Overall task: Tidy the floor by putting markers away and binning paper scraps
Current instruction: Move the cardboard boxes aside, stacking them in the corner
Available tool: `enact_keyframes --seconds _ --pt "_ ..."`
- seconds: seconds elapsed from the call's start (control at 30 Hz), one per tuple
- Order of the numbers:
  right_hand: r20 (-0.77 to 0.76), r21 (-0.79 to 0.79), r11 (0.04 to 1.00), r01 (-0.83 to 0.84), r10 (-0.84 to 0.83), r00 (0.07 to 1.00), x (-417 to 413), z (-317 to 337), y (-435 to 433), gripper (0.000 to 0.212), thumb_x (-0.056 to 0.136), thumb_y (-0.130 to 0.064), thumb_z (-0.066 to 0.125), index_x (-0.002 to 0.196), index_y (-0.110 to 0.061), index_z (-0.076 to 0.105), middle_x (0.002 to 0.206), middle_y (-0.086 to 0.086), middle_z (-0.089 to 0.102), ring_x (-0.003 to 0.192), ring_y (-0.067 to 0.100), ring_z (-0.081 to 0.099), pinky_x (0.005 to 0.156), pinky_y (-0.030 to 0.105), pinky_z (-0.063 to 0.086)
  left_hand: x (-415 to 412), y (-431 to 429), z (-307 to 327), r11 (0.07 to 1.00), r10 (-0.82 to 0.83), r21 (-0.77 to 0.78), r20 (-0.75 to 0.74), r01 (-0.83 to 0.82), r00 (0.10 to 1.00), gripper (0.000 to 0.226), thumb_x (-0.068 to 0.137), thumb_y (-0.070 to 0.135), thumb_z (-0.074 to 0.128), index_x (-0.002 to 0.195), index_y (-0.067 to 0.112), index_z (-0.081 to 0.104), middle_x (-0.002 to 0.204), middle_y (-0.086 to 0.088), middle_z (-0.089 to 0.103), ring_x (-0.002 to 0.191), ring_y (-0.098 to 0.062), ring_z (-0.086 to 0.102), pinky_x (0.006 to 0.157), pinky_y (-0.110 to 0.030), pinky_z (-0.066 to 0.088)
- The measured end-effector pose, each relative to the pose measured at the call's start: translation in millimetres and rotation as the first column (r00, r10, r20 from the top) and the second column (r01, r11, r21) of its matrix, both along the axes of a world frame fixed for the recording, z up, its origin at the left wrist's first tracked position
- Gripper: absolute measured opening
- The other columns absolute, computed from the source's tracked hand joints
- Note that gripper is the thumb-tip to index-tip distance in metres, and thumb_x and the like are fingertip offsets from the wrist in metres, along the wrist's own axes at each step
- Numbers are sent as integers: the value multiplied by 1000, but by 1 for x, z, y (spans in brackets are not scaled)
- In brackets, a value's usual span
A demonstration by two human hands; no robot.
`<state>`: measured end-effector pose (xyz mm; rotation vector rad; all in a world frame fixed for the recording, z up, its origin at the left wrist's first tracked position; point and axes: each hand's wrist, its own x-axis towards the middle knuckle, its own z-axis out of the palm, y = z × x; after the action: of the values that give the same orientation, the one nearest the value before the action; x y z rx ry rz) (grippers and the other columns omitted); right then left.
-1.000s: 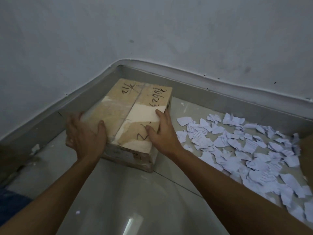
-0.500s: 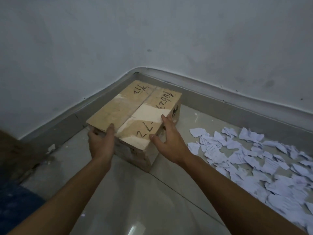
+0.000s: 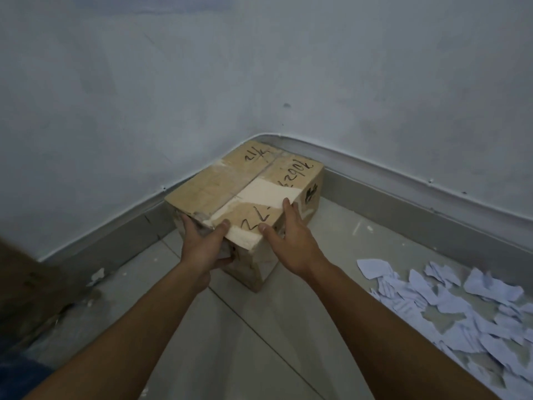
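A closed cardboard box (image 3: 230, 186) with black handwriting and a pale tape patch on its lid stands in the room's corner, its near corner pointing at me. My left hand (image 3: 206, 245) grips the box's near left side, thumb on the lid's edge. My right hand (image 3: 291, 239) lies on the near right edge of the lid, fingers spread over it. A heap of torn white paper scraps (image 3: 450, 307) covers the tiled floor to the right of the box. No markers are in view.
Grey skirting (image 3: 403, 206) and pale walls close off the corner behind the box. A brown cardboard surface (image 3: 26, 287) sits at the left edge with small white debris (image 3: 96, 275) beside it. Bare glossy tiles (image 3: 230, 342) stretch between my arms.
My left hand slid from the top of the lid down to the box's near left side. The view shifted, so the box sits further right and the scraps at the frame's edge.
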<state>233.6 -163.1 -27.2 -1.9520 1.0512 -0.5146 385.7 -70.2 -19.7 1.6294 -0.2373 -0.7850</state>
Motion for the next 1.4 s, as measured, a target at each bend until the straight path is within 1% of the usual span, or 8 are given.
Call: enact_keyframes --seconds 0.23,0.43,0.57,0.8,0.97,1.13,1.23,1.4 --pt "104 143 990 18 -33 994 28 -3 -24 87 96 -48 57 159 -31 -1 168 3 1 150 32 20 110 54 40 36 -30 -13 1000 -13 -5 30 13 999 88 86 28 76 153 39 20 157 2 34 126 -32 51 74 -62 58" --pt "105 143 990 12 -27 994 36 -2 -25 85 100 -45 52 158 -26 -7 167 4 -9 153 28 12 121 44 22 40 -39 -10 1000 -14 1 71 14 997 84 87 23 74 153 35 23 149 -4 43 111 -29 59 74 -61 58" --pt "117 191 982 -3 -19 993 32 2 -25 85 99 -45 54 158 -29 -5 167 3 -9 153 27 11 122 43 21 30 -32 -8 997 44 -62 46 -42 998 85 84 28 78 152 33 27 152 -6 41 120 -30 57 75 -58 59" --pt "345 232 967 107 -184 920 -7 -1 -17 67 100 -35 58 157 -35 23 155 -14 33 125 -3 38 99 13 36 -6 -7 -18 977 128 -146 -168 -153 978 55 93 38 64 141 16 47 136 0 52 122 -25 55 96 -43 52" --pt "250 190 961 203 -247 936 -39 -6 0 34 99 -37 58 131 -26 59 130 -3 62 99 16 65 86 30 52 -49 14 -28 976 208 -82 62 -202 976 21 99 34 54 112 18 60 111 0 62 99 -20 61 82 -38 52" --pt "256 142 956 255 -285 924 -82 -9 28 16 95 -14 61 87 -19 74 86 -4 74 75 15 71 62 24 53 -104 30 -31 997 51 -61 103 -45 993 18 100 23 51 93 18 67 93 -3 69 82 -18 63 69 -33 51" --pt "271 154 934 322 -353 895 -115 -8 46 19 95 -10 60 84 -22 71 85 -2 74 76 15 70 56 13 48 -132 34 -29 989 -126 -60 153 137 980 19 99 20 51 94 17 69 92 -2 70 83 -17 65 70 -29 51" --pt "241 87 897 434 -441 864 -181 4 69 17 96 -10 60 86 -18 72 83 -1 74 73 17 71 61 20 54 -176 33 -21 889 -437 16 327 458 838 19 99 18 53 90 18 70 89 5 71 85 -14 65 73 -27 50"
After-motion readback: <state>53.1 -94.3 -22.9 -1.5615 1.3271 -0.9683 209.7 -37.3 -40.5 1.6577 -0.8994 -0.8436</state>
